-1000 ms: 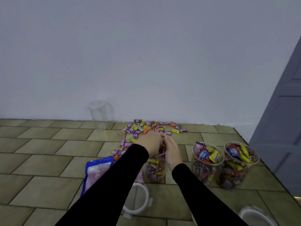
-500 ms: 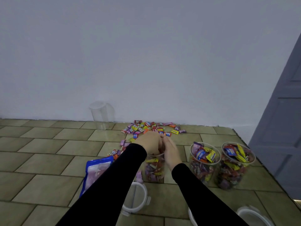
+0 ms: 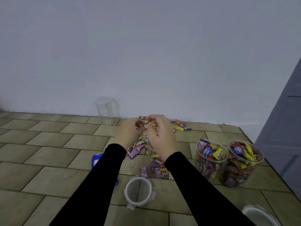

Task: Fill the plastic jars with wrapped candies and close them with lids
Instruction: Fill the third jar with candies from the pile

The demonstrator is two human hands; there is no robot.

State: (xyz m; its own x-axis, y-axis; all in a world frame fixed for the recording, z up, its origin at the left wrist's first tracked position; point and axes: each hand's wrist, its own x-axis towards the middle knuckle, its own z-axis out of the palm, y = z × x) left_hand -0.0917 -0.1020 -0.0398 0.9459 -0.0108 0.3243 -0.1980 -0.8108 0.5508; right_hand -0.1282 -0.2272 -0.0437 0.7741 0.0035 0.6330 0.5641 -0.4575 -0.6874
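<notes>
Your two clear plastic jars (image 3: 210, 159) (image 3: 244, 162) stand upright, brimming with bright wrapped candies (image 3: 180, 127); a translucent round lid (image 3: 138, 191) lies flat nearby.

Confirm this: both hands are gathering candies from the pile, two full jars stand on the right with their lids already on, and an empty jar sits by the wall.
Not quite. The head view shows the two full jars open, candies heaped at their rims; a lid lies on the floor. The rest holds: left hand and right hand gather candies, and the empty jar sits by the wall.
</notes>
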